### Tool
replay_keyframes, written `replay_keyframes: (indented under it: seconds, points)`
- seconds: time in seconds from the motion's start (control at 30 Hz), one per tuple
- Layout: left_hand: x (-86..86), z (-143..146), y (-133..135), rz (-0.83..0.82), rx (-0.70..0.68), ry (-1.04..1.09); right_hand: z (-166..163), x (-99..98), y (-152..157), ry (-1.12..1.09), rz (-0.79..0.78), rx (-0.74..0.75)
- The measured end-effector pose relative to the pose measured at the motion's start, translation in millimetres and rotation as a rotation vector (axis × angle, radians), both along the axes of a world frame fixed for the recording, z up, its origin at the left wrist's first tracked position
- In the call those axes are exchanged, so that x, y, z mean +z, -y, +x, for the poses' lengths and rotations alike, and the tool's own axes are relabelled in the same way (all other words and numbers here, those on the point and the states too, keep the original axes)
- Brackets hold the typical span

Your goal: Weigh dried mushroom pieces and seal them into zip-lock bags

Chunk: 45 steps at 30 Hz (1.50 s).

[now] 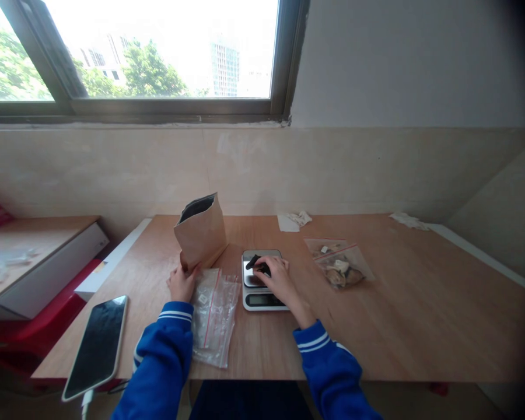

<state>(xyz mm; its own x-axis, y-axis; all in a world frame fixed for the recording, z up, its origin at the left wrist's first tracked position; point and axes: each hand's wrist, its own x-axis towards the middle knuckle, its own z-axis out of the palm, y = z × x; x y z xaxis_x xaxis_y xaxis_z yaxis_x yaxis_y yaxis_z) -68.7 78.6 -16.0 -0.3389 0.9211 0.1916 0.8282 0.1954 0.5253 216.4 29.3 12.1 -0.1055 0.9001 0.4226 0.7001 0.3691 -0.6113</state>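
Over the wooden tabletop [420,291], head view: right hand [276,279] above the platform of a digital kitchen scale [258,301], fingers [266,265] curled against a black object [252,262], with the grip on it impossible to confirm. Left hand [182,284] beside the scale, touching the lower corner of a slightly tilted kraft paper bag [200,233], grip likewise unclear, and just beside a flat clear zip bag [214,318] with red stripes. Farther right, a second zip bag [339,262] holding pale and brown pieces. Near the table's left edge, a smartphone [95,347] lying face up, cable attached.
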Motion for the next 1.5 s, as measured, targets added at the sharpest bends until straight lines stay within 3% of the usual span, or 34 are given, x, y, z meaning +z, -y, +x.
replay_keyframes:
  seconds: [0.2,0.4,0.6,0.77,0.93,1.1,1.5]
  points:
    - [0.7,1,1,0.007,-0.005,0.002,1,4.1,-5,-0.161,0.047,-0.053]
    - [0.2,0,1,-0.014,-0.01,0.009,0,-1.5,-4,-0.085,-0.019,-0.047]
    - [0.9,0,1,-0.023,0.006,0.007,-2,-2.2,-3,-0.071,0.029,-0.028]
    - [1.4,1,2,-0.016,-0.005,0.01,20,-6.3,-15,-0.195,0.123,-0.204]
    - [1.4,1,2,0.005,-0.023,0.007,46,-22.6,-21,-0.069,0.105,-0.322]
    - [0.9,0,2,0.006,-0.017,-0.007,44,-28.1,-15,0.067,0.025,-0.242]
    - [5.9,3,3,-0.016,-0.024,0.009,18,9.5,4,0.117,0.014,-0.043]
